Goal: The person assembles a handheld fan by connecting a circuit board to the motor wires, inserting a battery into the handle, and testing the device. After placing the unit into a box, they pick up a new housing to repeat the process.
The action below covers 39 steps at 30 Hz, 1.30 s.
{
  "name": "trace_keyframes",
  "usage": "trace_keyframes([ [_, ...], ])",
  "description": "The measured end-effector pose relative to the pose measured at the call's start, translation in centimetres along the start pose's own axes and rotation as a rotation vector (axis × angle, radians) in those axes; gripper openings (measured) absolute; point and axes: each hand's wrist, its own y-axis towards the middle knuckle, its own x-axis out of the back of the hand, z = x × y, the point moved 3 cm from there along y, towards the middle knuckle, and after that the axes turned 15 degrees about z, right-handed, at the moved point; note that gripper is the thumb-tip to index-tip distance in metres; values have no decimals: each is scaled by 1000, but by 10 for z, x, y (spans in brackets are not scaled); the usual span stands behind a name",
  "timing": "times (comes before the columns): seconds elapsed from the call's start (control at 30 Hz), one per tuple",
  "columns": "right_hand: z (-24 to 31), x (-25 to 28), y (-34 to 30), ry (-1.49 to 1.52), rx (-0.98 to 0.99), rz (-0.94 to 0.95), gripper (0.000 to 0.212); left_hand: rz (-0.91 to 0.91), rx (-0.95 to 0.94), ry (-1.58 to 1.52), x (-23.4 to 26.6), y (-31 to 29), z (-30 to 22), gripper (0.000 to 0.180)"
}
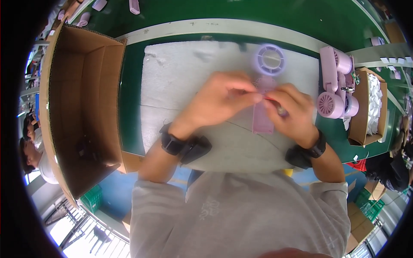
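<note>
A pink handheld fan housing lies on the white foam sheet, with a round lilac ring at its far end and a flat pink handle toward me. Over the middle of it, my left hand and my right hand meet fingertip to fingertip. Both are closed in a pinch. A thin red piece, perhaps a wire, shows at my right fingertips. A small shiny part sits against my right fingers, blurred. What my left fingertips pinch is hidden.
An open cardboard box stands at the left. Several pink fan parts lie right of the foam sheet, beside a small carton of white packets. A pale rail crosses the green table behind the sheet.
</note>
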Motion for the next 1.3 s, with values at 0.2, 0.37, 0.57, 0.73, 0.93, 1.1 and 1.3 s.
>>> trace_keyframes([
  [0.2, -6, 3, 3, 144, -54, 68, 14, 42, 114, -98, 3, 0, 3, 14],
  [0.37, -12, 10, 7, 259, -58, 166, 14, 99, 89, -180, 8, -2, -1, 29],
  [0.57, -12, 8, 5, 275, -95, 201, 12, 105, 140, -166, 7, -1, -2, 37],
  [0.73, -15, 7, 5, 317, -111, 186, 13, 90, 116, -159, 8, -2, -4, 36],
  [0.93, -16, 8, 6, 345, -120, 203, 12, 68, 84, -153, 8, -2, -5, 29],
  [1.1, -17, 9, 6, 394, -129, 208, 12, 27, 7, -89, 6, -1, -6, 28],
  [1.3, -15, 8, 4, 355, -123, 183, 12, -11, -78, -84, 3, 0, -2, 29],
])
